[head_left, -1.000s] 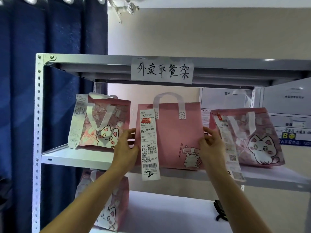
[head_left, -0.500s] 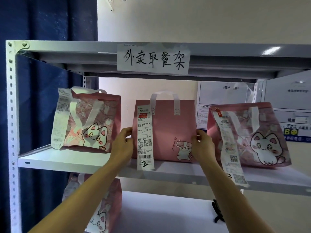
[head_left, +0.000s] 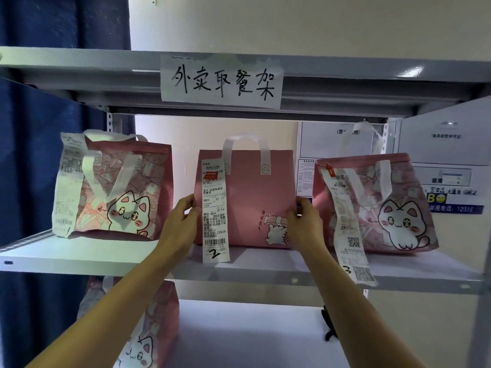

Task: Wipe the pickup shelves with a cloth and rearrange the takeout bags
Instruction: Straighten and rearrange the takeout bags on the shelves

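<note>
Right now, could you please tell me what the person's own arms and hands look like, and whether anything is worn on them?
Both forearms are bare as far as the picture shows: no sleeves, gloves, watch or bracelet in view. The left hand and right hand show no rings on the parts visible. The arms look slim. Fingernails are too small to judge.

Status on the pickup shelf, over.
Left hand and right hand grip middle bag by its sides. Bag on shelf. Neighbour bags apart, nothing blocking.
</note>
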The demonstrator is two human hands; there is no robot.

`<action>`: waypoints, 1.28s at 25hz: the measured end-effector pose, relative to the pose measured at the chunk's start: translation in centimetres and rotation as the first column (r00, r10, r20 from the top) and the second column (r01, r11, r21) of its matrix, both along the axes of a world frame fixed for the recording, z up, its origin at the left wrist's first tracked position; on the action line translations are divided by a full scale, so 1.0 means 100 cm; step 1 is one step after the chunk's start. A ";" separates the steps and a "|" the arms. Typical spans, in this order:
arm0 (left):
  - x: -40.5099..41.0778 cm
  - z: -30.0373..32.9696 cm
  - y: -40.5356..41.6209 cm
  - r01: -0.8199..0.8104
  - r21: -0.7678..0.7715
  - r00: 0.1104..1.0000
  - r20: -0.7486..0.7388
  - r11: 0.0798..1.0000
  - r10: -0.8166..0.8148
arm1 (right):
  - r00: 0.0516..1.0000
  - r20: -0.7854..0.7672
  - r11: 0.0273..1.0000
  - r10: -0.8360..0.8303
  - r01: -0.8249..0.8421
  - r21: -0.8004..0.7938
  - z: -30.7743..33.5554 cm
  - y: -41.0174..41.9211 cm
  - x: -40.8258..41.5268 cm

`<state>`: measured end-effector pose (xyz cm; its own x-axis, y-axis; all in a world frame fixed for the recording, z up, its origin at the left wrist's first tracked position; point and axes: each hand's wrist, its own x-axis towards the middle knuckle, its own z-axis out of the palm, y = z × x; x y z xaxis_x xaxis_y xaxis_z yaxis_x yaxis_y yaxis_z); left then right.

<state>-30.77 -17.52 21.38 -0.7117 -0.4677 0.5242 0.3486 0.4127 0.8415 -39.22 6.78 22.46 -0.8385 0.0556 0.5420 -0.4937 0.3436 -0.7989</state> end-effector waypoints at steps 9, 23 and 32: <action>0.020 0.001 -0.002 0.023 -0.007 0.997 0.080 1.000 -0.022 | 1.000 0.006 1.000 -0.004 0.004 0.025 -0.002 0.000 0.017; 0.097 -0.024 0.013 0.031 -0.128 0.994 0.107 0.991 -0.018 | 0.995 -0.096 1.000 -0.027 0.025 -0.017 -0.025 0.006 0.081; 0.172 -0.093 0.017 0.053 -0.192 0.994 0.109 0.980 -0.032 | 0.990 -0.115 0.992 0.080 -0.090 -0.084 -0.093 -0.024 0.145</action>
<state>-13.53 -15.85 12.09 -0.7843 -0.3327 0.5236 0.2836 0.5584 0.7796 -24.67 4.40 13.14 -0.7773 0.0388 0.6279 -0.6051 0.2268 -0.7631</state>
